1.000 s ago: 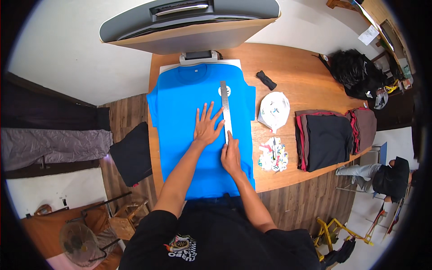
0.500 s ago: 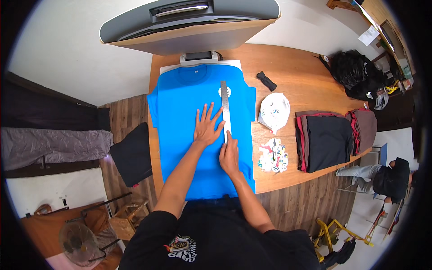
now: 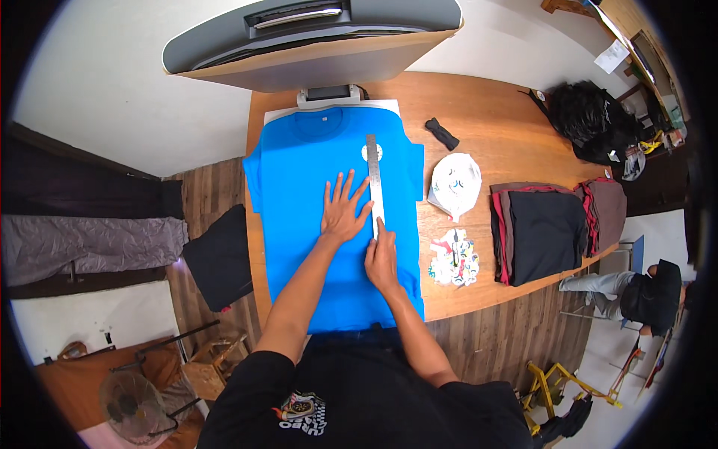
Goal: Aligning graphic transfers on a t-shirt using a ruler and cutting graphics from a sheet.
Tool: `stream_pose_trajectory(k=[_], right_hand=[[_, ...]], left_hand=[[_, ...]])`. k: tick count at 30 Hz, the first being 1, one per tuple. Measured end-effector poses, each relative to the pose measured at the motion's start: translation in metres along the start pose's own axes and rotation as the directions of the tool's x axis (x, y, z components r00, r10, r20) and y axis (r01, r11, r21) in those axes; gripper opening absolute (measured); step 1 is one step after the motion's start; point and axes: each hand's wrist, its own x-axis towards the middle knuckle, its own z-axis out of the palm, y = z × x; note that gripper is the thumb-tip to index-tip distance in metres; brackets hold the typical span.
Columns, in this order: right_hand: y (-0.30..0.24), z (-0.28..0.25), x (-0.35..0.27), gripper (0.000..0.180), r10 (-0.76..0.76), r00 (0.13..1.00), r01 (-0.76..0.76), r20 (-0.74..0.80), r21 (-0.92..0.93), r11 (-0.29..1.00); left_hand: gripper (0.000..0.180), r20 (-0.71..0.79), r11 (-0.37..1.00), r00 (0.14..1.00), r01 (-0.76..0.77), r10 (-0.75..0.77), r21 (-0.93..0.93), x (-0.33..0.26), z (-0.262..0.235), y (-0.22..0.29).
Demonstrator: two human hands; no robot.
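A bright blue T-shirt point(image 3: 299, 224) lies flat, collar away from me, on the lower plate of a heat press point(image 3: 299, 71) whose upper part is raised. Along the shirt's right chest runs a metal ruler point(image 3: 375, 183), pointing away from me and partly covering a small round white transfer point(image 3: 366, 153). My left hand point(image 3: 344, 213) rests spread on the fabric, its fingertips and thumb close to the ruler's left edge. At the ruler's near end, my right hand point(image 3: 382, 258) grips it with the index finger stretched along it.
Right of the shirt, the wooden table point(image 3: 486, 135) bears a white roll-like bundle point(image 3: 455, 185), a pile of cut transfers point(image 3: 454, 258), a black cloth strip point(image 3: 441, 134) and folded dark shirts point(image 3: 542, 236). A person point(image 3: 647, 299) sits at far right. A fan point(image 3: 133, 404) stands lower left.
The view has shifted very slightly. Both hands, the ruler and the shirt keep their places.
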Motion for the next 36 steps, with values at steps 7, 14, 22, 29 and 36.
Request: stream_pose_trajectory(k=[7, 14, 22, 29, 36], right_hand=[[0.007, 0.001, -0.001, 0.056, -0.014, 1.0, 0.014, -0.002, 0.016, 1.0], [0.006, 0.0, -0.001, 0.056, -0.023, 1.0, 0.023, 0.0, 0.015, 1.0], [0.01, 0.002, -0.002, 0.058, -0.044, 0.999, 0.045, -0.026, 0.026, 0.999], [0.01, 0.0, -0.003, 0.059, -0.047, 0.999, 0.048, -0.021, 0.039, 0.998], [0.012, 0.0, -0.005, 0.059, -0.065, 0.998, 0.066, -0.025, 0.039, 0.997]], left_hand=[[0.059, -0.012, 1.0, 1.0, -0.01, 0.01, 0.014, 0.0, 0.001, 0.0], [0.058, -0.01, 1.0, 1.0, -0.004, 0.004, 0.013, 0.0, 0.001, -0.001], [0.058, -0.013, 1.0, 1.0, -0.003, 0.003, -0.005, 0.0, -0.002, 0.002], [0.058, -0.012, 1.0, 1.0, -0.001, 0.001, -0.011, 0.0, -0.002, 0.001], [0.059, -0.023, 1.0, 1.0, -0.005, 0.005, -0.017, 0.0, -0.002, 0.002]])
